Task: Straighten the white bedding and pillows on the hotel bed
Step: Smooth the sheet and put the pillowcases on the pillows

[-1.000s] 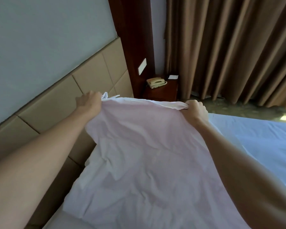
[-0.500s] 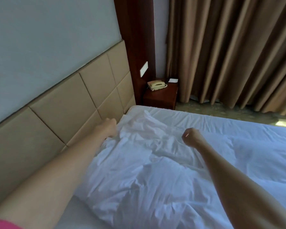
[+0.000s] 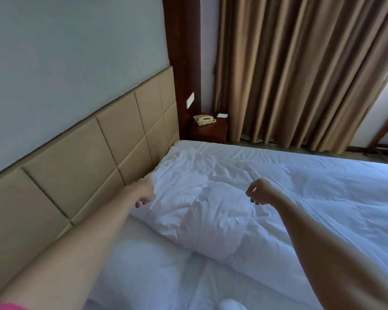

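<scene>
Hands have released the pillow, now lying flat.

pillow | white, crumpled, flat by headboard | sheet white

- The padded headboard runs along the left and closes that side; the pillow lies right against it, leaving no gap to reach through there.
- The 2 hands hang on either side of the pillow, with open air between them above its crumpled top.
- To the right, the bed sheet spreads flat and wide.
- Beyond the bed's far corner, a nightstand carrying a telephone stands against the dark wooden post, with curtains just beside it.
</scene>
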